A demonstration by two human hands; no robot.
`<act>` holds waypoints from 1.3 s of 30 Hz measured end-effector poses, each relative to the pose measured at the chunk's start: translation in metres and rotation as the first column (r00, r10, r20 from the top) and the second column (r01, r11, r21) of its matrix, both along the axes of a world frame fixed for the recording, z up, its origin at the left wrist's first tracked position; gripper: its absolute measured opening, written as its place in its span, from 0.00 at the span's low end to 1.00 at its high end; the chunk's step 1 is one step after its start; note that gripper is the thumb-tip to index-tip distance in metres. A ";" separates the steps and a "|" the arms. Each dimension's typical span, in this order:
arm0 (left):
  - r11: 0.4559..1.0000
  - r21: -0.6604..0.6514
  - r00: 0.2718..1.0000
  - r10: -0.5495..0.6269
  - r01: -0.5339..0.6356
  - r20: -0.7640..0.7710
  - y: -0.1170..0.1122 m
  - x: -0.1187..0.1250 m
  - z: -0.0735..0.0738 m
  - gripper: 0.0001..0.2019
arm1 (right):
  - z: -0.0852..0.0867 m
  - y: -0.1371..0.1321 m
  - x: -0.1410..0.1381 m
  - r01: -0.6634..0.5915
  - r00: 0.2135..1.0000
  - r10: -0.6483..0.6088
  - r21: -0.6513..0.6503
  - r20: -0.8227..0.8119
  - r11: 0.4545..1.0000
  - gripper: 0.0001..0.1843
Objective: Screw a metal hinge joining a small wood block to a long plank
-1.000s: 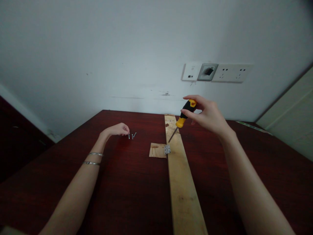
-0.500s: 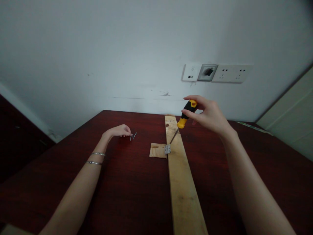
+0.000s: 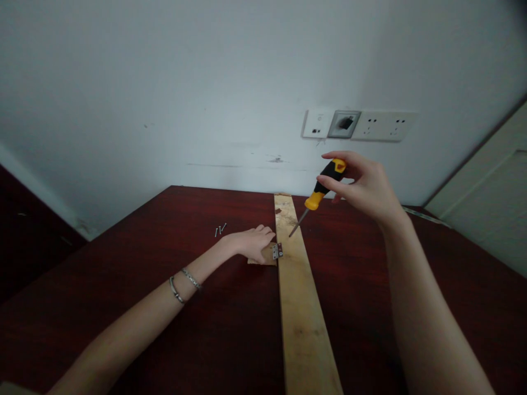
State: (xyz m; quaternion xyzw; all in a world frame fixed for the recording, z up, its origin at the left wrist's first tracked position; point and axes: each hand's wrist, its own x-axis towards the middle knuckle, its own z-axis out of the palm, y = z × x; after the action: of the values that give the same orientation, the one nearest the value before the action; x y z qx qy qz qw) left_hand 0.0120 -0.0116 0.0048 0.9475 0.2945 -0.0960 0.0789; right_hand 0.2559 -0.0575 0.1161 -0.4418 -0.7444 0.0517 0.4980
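My right hand [image 3: 366, 186] grips a yellow-and-black screwdriver [image 3: 325, 184] by its handle. The screwdriver slants down to the left, and its tip hangs just above the long pale wooden plank [image 3: 302, 318], a little behind the small metal hinge [image 3: 280, 251]. The hinge joins the plank to a small wood piece [image 3: 268, 258] on its left. My left hand [image 3: 251, 244] lies palm-down on that small piece, fingers flat and pointing at the hinge. A few loose screws [image 3: 220, 229] lie on the table, behind and to the left of my left hand.
The dark red table [image 3: 185, 329] ends at a white wall carrying a row of sockets [image 3: 358, 125]. A pale cabinet or door [image 3: 486, 208] stands at the right. Two thin bracelets [image 3: 181, 282] circle my left wrist.
My left hand left the screws and moved right onto the small wood piece by the hinge. My right hand lifted the screwdriver slightly up and right.
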 end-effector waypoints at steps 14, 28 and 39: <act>1.000 -0.019 1.000 0.006 -0.005 0.015 -0.016 -0.045 -0.003 0.43 | 0.005 -0.006 0.006 0.064 0.996 -0.067 0.065 0.056 0.996 0.22; 0.858 -0.118 0.817 0.512 -0.500 0.263 0.072 -0.162 0.024 0.47 | 0.008 -0.007 0.010 0.046 0.995 -0.056 0.119 0.082 0.992 0.22; 0.599 -0.127 0.582 0.799 -0.790 0.152 0.098 -0.239 -0.009 0.46 | 0.010 -0.009 0.014 0.061 0.995 -0.069 0.117 0.073 0.991 0.22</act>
State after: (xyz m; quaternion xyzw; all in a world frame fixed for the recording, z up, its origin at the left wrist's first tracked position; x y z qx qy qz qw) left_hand -0.2274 0.0865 -0.0046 0.7183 0.6755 0.0349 0.1630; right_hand 0.2695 -0.0663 0.1259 -0.4382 -0.7498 -0.0242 0.4951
